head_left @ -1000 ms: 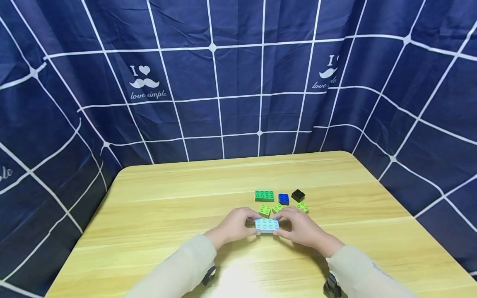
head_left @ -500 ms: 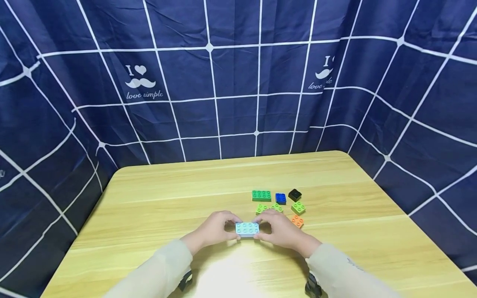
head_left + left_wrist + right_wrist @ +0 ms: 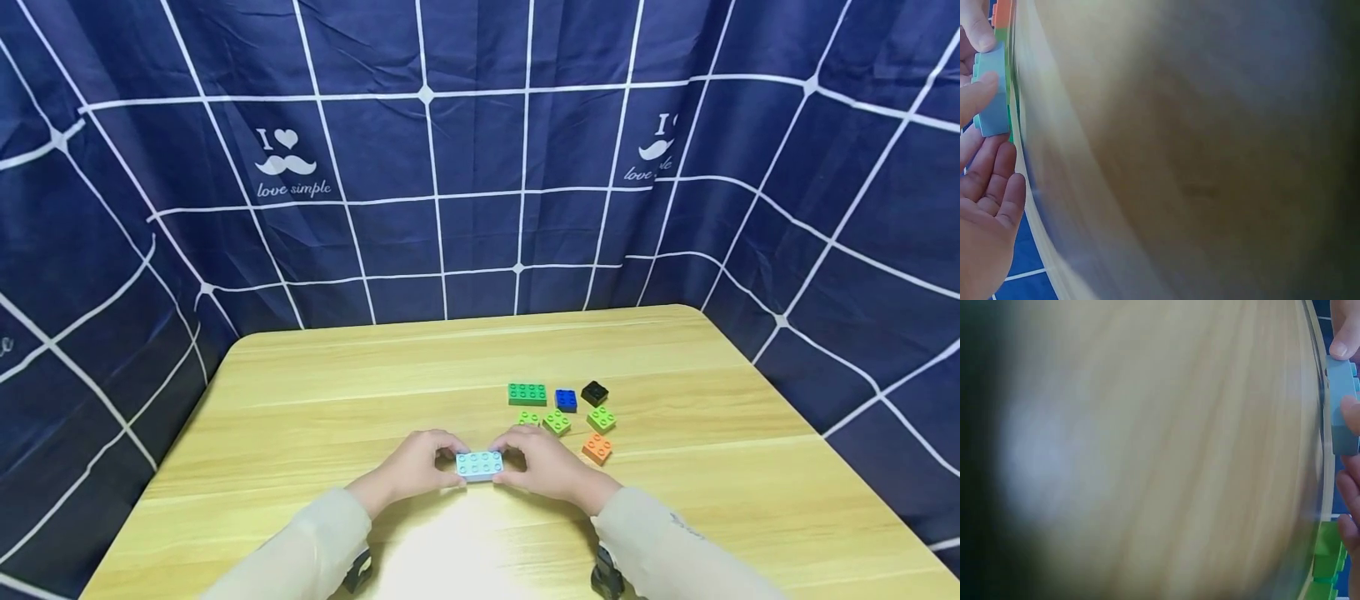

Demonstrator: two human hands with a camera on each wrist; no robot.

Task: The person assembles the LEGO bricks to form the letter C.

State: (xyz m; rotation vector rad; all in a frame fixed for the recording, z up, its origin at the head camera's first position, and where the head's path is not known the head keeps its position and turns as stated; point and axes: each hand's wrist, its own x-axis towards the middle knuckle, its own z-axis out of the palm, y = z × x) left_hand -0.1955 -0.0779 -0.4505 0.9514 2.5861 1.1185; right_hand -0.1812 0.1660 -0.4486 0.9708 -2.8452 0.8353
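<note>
A light blue building brick (image 3: 479, 467) with two rows of studs on top is held between both hands in the head view. My left hand (image 3: 408, 469) pinches its left end with thumb and fingers, and my right hand (image 3: 546, 467) pinches the right end. The same blue brick (image 3: 994, 94) shows at the left edge of the left wrist view, with a thumb on its side. In the right wrist view, the blue brick (image 3: 1339, 403) appears at the right edge. Whether its underside touches the table cannot be told.
Behind the right hand lie a green brick (image 3: 527, 395), a blue square brick (image 3: 566, 401), a black brick (image 3: 595, 392), an orange brick (image 3: 597, 448) and three lime bricks, one (image 3: 557, 422) in the middle. A wooden table (image 3: 300, 400) bears them. Dark blue curtains (image 3: 390, 242) enclose its back and sides.
Both hands have carried the light blue brick leftward and slightly nearer to me. The orange brick, hidden behind the right hand at first, has come into full view. The other bricks stay put.
</note>
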